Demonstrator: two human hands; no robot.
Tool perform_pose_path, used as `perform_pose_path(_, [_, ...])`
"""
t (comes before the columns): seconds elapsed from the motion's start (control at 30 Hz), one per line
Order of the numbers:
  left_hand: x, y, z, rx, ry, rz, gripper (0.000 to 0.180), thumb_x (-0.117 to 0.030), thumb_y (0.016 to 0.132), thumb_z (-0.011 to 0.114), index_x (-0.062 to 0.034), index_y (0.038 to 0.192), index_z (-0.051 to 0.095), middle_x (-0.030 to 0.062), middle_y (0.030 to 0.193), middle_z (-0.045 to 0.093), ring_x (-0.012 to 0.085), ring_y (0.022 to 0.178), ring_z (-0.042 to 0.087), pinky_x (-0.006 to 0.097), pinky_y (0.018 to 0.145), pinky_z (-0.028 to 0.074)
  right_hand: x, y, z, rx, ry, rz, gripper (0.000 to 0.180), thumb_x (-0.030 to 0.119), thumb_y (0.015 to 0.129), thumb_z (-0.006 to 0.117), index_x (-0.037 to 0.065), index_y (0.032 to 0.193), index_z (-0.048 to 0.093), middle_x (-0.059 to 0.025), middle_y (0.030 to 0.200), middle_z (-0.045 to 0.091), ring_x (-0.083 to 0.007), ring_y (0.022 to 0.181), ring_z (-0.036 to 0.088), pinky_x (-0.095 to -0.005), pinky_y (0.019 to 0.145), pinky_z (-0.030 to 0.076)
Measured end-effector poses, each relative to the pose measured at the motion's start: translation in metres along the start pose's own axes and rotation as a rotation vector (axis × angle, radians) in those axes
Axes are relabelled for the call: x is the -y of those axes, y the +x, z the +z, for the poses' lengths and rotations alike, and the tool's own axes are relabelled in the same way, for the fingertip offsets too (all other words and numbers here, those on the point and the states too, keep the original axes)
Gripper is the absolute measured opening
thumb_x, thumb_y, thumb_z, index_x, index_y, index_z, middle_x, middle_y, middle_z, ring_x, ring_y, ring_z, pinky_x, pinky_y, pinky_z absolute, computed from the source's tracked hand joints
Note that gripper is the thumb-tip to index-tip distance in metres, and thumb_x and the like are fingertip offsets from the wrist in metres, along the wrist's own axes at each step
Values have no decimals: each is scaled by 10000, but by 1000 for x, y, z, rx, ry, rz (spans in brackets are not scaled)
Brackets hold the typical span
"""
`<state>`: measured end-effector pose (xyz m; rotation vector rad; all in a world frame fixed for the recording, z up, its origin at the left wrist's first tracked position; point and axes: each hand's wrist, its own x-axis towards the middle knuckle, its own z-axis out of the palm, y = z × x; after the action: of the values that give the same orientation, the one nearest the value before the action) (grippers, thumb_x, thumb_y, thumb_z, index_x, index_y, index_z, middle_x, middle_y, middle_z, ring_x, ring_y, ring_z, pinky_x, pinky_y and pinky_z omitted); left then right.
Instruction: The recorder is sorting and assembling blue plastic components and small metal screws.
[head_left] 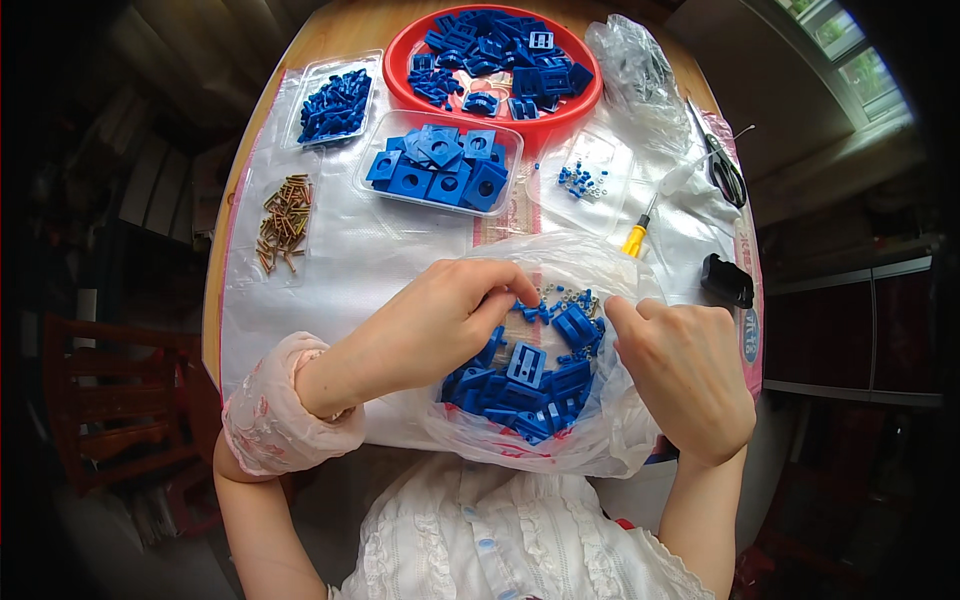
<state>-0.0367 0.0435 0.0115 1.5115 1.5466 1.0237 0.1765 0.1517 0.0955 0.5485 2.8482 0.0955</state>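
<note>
In the head view, the left hand (465,305) pinches among blue parts (527,366) in the near bag (618,432) on the worktop (340,35), the right hand (685,370) curled at its right edge; whether either grips anything I cannot tell. Work looks partway: the far basin (545,124) is well filled, probably the done share, while the bagged parts seem left.

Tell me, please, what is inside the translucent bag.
Inside the bag, larger blue plastic parts lie mostly nearer the person, with small blue and pale pieces beyond. Whatever lies beneath the pile is covered.
</note>
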Motion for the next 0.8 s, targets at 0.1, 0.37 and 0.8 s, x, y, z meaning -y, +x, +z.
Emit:
perform_pose_path(0.1, [0, 5, 12, 110, 96, 52, 170, -100, 1003, 608, -15, 1062, 742, 161, 926, 765, 327, 840, 733, 392, 784, 560, -3, -1, 0, -30, 1, 31, 217, -18, 758, 708, 31, 928, 583, -140, 790, 683, -311, 744, 735, -378, 611, 545])
perform_pose_path(0.37, [7, 35, 54, 147, 584, 317, 153, -129, 838, 718, -42, 959, 681, 150, 777, 730, 316, 776, 749, 436, 712, 567, -1, -5, -1, -67, -11, 14, 227, -3, 756, 726, 34, 925, 580, -134, 767, 678, -299, 723, 734, -371, 585, 535])
perform_pose_path(0.8, [-27, 0, 12, -8, 515, 281, 240, -189, 868, 809, -97, 1068, 712, 95, 689, 658, 261, 627, 688, 375, 553, 499, -2, -4, -1, -47, 34, -12, 202, 12, 779, 712, 39, 917, 567, -129, 756, 663, -296, 698, 724, -372, 578, 540])
